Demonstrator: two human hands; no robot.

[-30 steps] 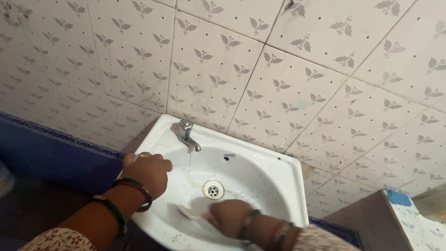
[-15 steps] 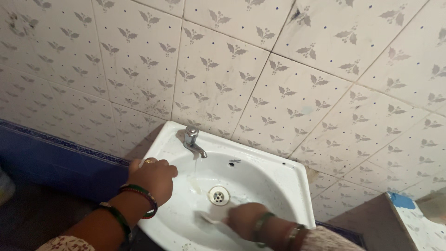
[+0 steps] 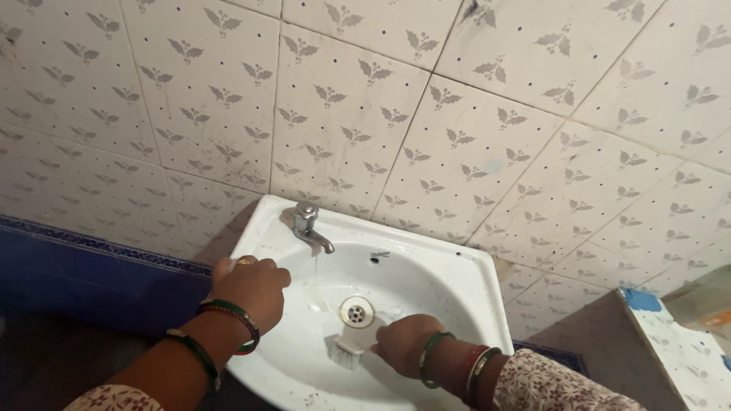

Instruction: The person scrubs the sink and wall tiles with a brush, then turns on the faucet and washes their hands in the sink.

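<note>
White wall basin (image 3: 457, 281), frame centre: right hand (image 3: 403, 344) clenched around scrub brush (image 3: 349, 348) below drain (image 3: 355, 311); left hand (image 3: 251, 285) grip closed over left rim; tap (image 3: 308, 224) running.

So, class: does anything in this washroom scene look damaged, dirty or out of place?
Yes: the wall tiles above the sink carry dark smudges, heaviest near the tap, and a dark mark shows top centre. The right hand holds a brush in the basin.

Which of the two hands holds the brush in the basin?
The right hand: it grips the white brush beside the drain, while the left hand rests on the sink's rim.
</note>
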